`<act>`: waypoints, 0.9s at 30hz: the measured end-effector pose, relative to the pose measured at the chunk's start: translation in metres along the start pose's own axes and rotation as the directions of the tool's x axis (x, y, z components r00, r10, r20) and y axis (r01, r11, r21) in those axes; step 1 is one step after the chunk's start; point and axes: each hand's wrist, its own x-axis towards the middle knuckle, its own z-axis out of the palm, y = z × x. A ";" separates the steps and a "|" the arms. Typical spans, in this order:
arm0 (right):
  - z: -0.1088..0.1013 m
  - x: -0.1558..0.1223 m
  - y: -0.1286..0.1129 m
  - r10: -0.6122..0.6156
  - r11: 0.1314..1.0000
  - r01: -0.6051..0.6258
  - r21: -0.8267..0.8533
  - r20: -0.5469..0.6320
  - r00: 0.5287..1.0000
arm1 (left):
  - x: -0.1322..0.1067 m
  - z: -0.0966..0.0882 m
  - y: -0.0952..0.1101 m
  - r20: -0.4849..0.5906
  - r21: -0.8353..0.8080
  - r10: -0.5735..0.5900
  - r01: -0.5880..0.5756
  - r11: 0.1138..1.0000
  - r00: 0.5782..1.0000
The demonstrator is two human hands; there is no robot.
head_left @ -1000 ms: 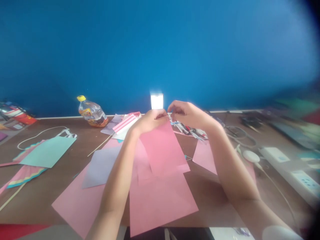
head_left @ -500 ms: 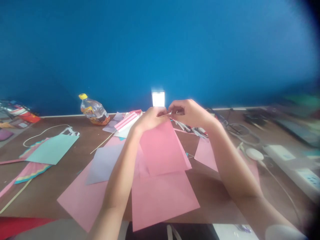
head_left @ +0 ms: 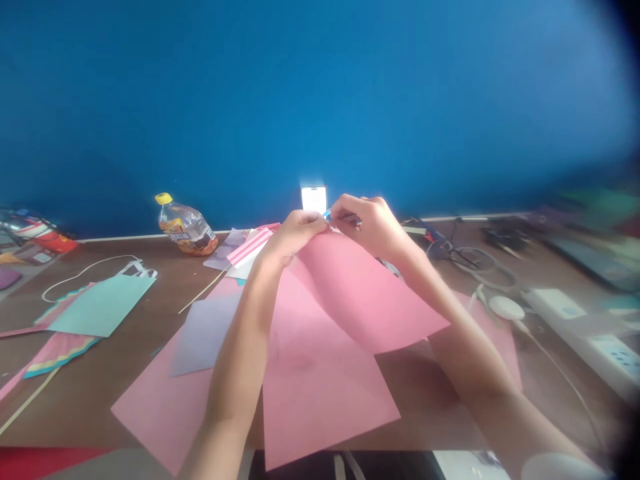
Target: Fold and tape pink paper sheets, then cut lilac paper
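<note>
Head camera: the curved pink sheet [head_left: 370, 300] is held above the tabletop [head_left: 120, 373], its long axis slanting from the hands toward the near right. Left hand [head_left: 296, 233] pinches its far end; right hand [head_left: 367, 223], grip narrow, holds a small blue item [head_left: 327, 213].

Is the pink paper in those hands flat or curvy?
Curvy: below the left hand and right hand, the held pink paper bows, with a shaded bend along its left side.
</note>
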 end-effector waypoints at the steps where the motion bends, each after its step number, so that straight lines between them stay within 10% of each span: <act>1: 0.000 0.000 0.000 -0.022 1.000 0.022 -0.013 0.001 1.000 | 0.000 -0.001 0.001 0.014 -0.010 -0.004 0.004 1.000 1.000; 10: 0.001 0.003 0.008 -0.126 0.980 0.121 -0.158 -0.024 0.992 | -0.004 -0.005 0.006 0.115 -0.125 0.003 0.011 0.992 0.993; 20: -0.050 -0.004 0.033 0.147 0.979 -0.190 -0.071 -0.395 0.907 | -0.022 -0.034 0.010 0.070 0.095 0.131 -0.137 0.986 0.989; 27: -0.024 0.003 0.002 0.234 0.968 -0.237 0.080 0.038 0.971 | -0.013 -0.018 0.007 0.235 0.174 0.136 -0.180 0.968 0.962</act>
